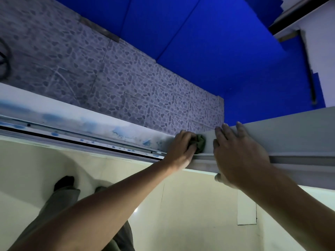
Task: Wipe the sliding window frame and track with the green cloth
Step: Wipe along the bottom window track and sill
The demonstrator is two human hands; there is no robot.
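Note:
My left hand (pixel 183 147) is closed around a bunched green cloth (pixel 200 143) and presses it onto the white sill beside the window track (pixel 90 140). The metal track runs from the left edge toward the middle and carries blue paint flecks. My right hand (pixel 237 156) lies flat with spread fingers on the grey sliding window frame (pixel 290 131), just right of the cloth, its thumb hooked under the frame's lower edge. Part of the cloth is hidden under my left fingers.
Beyond the sill lies a pebble-patterned tiled ledge (pixel 117 78) and deep blue roofing (pixel 208 42) below. A white wall (pixel 322 60) rises at the right. Under the frame are the pale inside wall (pixel 199 205) and my legs and feet (pixel 63 187) on a light floor.

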